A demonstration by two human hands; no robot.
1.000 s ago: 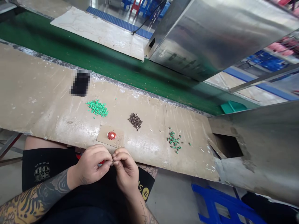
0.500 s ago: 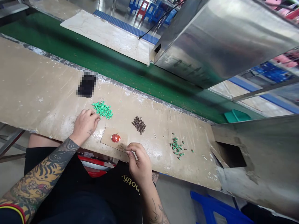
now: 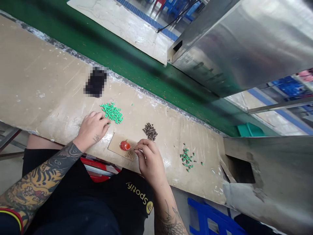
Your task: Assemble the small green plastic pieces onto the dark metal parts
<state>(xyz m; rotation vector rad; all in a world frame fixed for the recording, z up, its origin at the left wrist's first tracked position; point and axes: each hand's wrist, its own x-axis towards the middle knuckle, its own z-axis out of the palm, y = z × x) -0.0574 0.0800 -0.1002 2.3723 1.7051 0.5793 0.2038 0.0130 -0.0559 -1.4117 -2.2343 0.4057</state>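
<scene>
My left hand (image 3: 94,128) rests at the near edge of a heap of small bright-green pieces (image 3: 112,113). Its fingers are bent together, with a tiny green piece (image 3: 109,124) at the fingertips. My right hand (image 3: 150,160) has thumb and forefinger pinched over the right side of a cardboard piece (image 3: 114,143). A tiny dark piece (image 3: 134,149) appears between those fingertips; its exact shape is too small to tell. On the cardboard stands a small red cup (image 3: 125,145), beside scattered brown grains (image 3: 128,154). A heap of small dark-brown pieces (image 3: 150,131) lies just beyond my right hand.
Small green-and-dark pieces (image 3: 187,160) lie loosely grouped to the right. A pixelated dark object (image 3: 96,82) is at the back left. Behind the worktable (image 3: 44,85) runs a green belt (image 3: 137,65). A large metal housing (image 3: 234,49) stands at the right; a blue stool (image 3: 212,218) is below.
My right hand has moved up from the cardboard's near right corner, closer to the red cup. My left hand stays by the green heap. The camera view has shifted and tilted slightly.
</scene>
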